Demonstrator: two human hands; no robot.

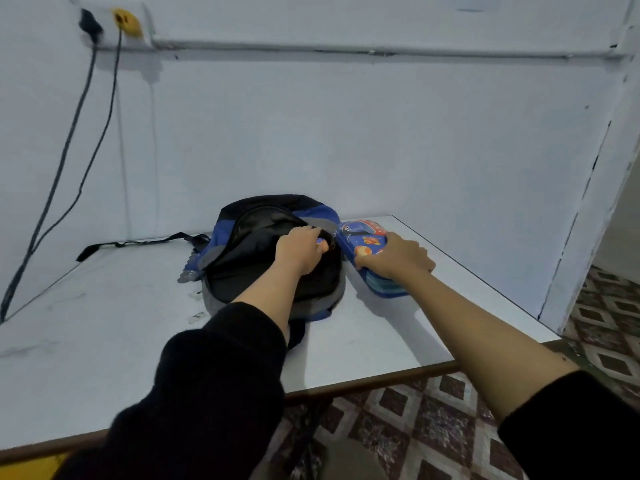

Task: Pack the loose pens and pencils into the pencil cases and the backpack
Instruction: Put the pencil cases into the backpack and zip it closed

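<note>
A black, blue and grey backpack (256, 247) lies flat on the white table (104, 306) against the back wall. My left hand (301, 249) grips the edge of its opening near the right side. Just right of the backpack lies a blue pencil case (363, 237) printed with planets, and under it shows a second, striped blue case (384, 287). My right hand (394, 259) rests on top of the planet case with its fingers curled over the case's near edge. No loose pens or pencils are visible.
A black backpack strap (138, 242) trails left along the table's back edge. Two dark cables (69, 161) hang down the left wall from a socket. The table's right edge drops to a patterned tile floor (415, 427).
</note>
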